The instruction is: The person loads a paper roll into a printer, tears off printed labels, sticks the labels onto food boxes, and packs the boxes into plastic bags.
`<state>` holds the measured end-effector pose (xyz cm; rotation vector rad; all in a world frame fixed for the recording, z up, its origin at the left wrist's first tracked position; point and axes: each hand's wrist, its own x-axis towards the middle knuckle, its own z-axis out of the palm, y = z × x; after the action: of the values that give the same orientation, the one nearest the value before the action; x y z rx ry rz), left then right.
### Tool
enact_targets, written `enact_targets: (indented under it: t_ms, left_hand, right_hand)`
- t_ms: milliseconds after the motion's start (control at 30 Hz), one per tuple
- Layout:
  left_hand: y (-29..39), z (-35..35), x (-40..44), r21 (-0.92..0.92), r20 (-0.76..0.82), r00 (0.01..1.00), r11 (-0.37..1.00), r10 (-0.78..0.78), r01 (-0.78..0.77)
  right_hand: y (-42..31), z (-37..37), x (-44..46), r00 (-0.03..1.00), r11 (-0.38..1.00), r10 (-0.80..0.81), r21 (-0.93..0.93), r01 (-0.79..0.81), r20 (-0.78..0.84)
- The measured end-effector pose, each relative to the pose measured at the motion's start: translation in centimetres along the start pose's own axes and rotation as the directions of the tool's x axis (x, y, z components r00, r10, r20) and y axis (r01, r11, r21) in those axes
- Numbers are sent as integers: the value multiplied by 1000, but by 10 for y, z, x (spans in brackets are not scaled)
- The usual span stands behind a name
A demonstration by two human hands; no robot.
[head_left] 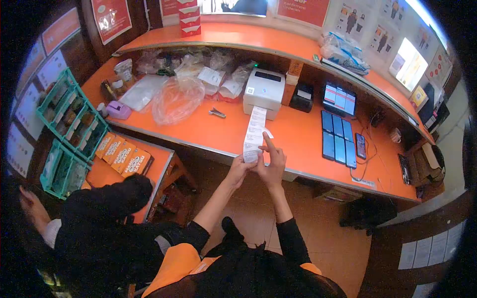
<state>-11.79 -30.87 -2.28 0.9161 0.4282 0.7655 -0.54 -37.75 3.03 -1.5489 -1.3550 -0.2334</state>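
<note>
A long strip of printed labels (255,134) hangs out of the front of a white label printer (265,92) and reaches over the counter's front edge. My left hand (240,172) is closed on the strip's lower end. Against the same end my right hand (272,164) presses its thumb, while its index finger points up along the strip's right side. A small white flap of label (268,132) sticks out by that fingertip. Whether it has come off its backing I cannot tell.
On the orange counter (218,133) lie a stapler (217,113), plastic bags (178,99), several phones (338,139) and a tablet (339,99). Green crates (74,116) and orange boxes (121,155) stand at left. A person in black (107,223) is close on my left.
</note>
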Motion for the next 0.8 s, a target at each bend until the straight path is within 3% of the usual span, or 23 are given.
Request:
enact_targets:
  t_ms: [67, 133, 267, 367, 433, 500, 600, 667, 733, 800]
  left_hand:
    - [2, 0, 1, 25, 13, 1000, 999, -24, 24]
    - [1, 2, 0, 2, 13, 1000, 1000, -27, 27]
    - [5, 0, -3, -59, 40, 999, 998, -10, 13]
    - [13, -2, -4, 3, 29, 999, 1000, 19, -19]
    - [13, -5, 0, 12, 57, 998, 1000, 16, -17]
    - [11, -7, 6, 8, 66, 997, 999, 49, -50]
    - [13, -3, 4, -42, 52, 996, 997, -69, 71]
    - [12, -5, 5, -45, 63, 996, 997, -58, 61]
    - [14, -5, 0, -52, 70, 996, 997, -61, 64]
    - [33, -4, -5, -256, 159, 976, 949, -146, 184]
  right_hand:
    - [0, 3, -2, 999, 999, -32, -21, 32, -21]
    - [0, 5, -7, 978, 964, -194, -201, 176, -72]
    - [-10, 3, -6, 998, 990, -57, -131, 56, -5]
    - [-13, 0, 7, 981, 994, -110, -21, 108, -159]
    - [-8, -1, 7, 998, 998, -33, -53, 36, 44]
    - [-6, 0, 8, 999, 999, -40, -13, 41, 22]
    - [-6, 3, 7, 998, 998, -70, -7, 70, -9]
    - [-9, 4, 2, 985, 980, -159, -136, 149, -66]
    - [-9, 5, -5, 982, 976, -177, -140, 166, -68]
    - [-13, 3, -16, 978, 972, -195, -147, 184, -70]
